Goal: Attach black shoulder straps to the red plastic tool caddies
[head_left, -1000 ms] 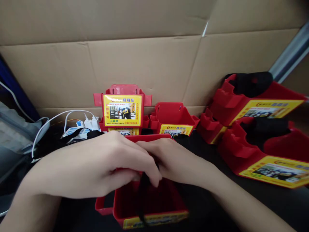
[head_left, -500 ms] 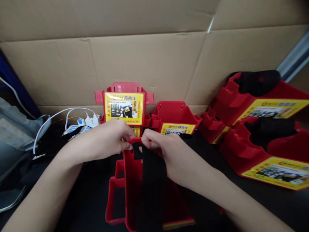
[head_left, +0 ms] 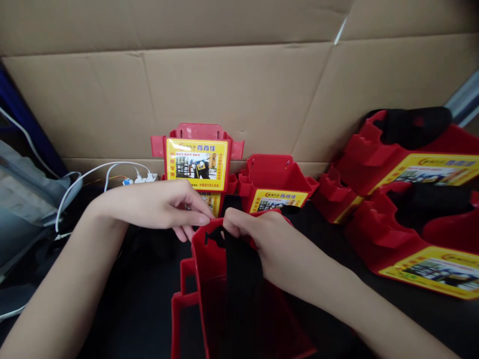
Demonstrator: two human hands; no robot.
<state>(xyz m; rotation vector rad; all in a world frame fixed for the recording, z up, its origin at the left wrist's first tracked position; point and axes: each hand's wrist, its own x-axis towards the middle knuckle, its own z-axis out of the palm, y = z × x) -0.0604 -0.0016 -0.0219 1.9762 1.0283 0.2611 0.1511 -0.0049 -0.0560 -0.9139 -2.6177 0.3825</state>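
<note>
A red plastic tool box [head_left: 209, 259] stands right in front of me, its inside facing me and open side loops on its left. A wide black strap [head_left: 243, 284] hangs down across it, its end at the slot near the top rim. My right hand [head_left: 254, 229] is closed on the strap by the rim, fingers curled and partly hidden. My left hand [head_left: 175, 207] grips the rim's left corner, thumb on the near side and fingers behind, partly out of sight.
Red boxes with yellow labels stand behind: a stacked pair [head_left: 196, 164], a single box [head_left: 269, 174], and more strapped boxes [head_left: 411, 154] at right. White chargers [head_left: 144, 177] with cables lie at left, beside grey plastic wrapping [head_left: 30, 199]. A cardboard wall [head_left: 232, 99] closes off the back.
The strap end has drawn away from the left part of the slot, towards my right hand. My left hand has let go of the strap end and shifted to the box's rim.
</note>
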